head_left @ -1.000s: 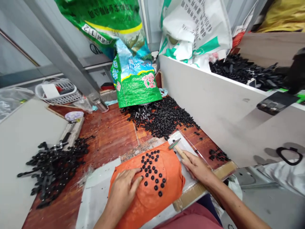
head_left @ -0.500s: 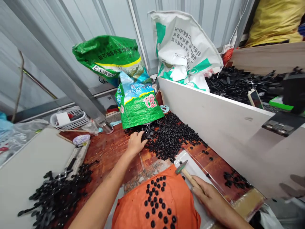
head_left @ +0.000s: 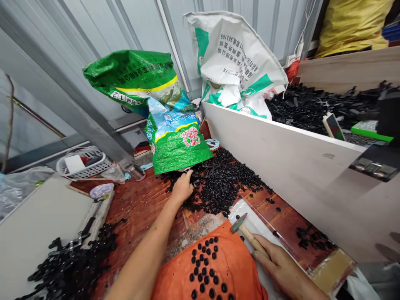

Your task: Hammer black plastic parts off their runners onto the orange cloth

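Observation:
My left hand [head_left: 182, 188] reaches to the lower mouth of a green printed sack [head_left: 183, 146], at the left side of a heap of small black parts [head_left: 223, 183]. One digit points up toward the sack's edge; the other fingers are mostly hidden, so what they hold does not show. My right hand [head_left: 275, 258] is closed round the wooden handle of a hammer [head_left: 246, 234], its metal head pointing up and left. Between my arms lies an orange cloth [head_left: 184, 260] with many black round pieces [head_left: 204, 261] spread over it.
A white panel [head_left: 281, 154] walls off a bin of black pieces [head_left: 312, 104] on the right. Behind it leans a white sack [head_left: 233, 62]. Tangled black parts [head_left: 75, 262] lie at lower left, near a white basket [head_left: 83, 160]. A clear jar [head_left: 134, 168] stands behind.
My left hand has moved slightly, closer to the sack's mouth, with its fingers now less visible. The view has shifted a little. My right hand still grips the hammer in the same place.

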`<action>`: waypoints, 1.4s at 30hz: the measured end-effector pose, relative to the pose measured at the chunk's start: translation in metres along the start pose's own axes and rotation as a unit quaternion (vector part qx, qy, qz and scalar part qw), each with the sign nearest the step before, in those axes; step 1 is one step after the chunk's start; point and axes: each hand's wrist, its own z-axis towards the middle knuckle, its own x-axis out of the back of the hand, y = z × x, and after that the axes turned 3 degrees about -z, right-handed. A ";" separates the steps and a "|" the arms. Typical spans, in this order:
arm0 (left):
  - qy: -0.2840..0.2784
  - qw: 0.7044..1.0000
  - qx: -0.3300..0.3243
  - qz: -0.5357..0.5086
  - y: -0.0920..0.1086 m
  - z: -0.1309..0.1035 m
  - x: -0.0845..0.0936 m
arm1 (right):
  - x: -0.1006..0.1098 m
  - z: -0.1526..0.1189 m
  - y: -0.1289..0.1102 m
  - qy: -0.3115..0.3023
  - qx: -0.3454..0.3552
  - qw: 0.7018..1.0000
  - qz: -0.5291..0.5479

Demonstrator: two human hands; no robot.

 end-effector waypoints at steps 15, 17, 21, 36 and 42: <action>-0.027 0.905 0.085 -0.415 -0.013 -0.095 0.042 | -0.004 -0.004 0.001 0.021 -0.010 0.999 0.034; -0.049 0.861 0.099 -0.497 -0.008 -0.123 0.051 | -0.005 -0.002 0.006 0.013 -0.021 0.999 0.043; -0.097 0.726 0.154 -0.663 0.009 -0.182 0.065 | -0.005 -0.001 0.009 -0.006 -0.049 0.996 0.069; 0.201 0.966 -0.083 -0.141 0.089 -0.299 0.032 | -0.058 -0.010 -0.131 -0.018 0.147 0.988 0.047; 0.130 0.972 -0.113 -0.163 0.086 -0.327 0.052 | -0.065 -0.016 -0.122 -0.012 0.140 0.989 0.043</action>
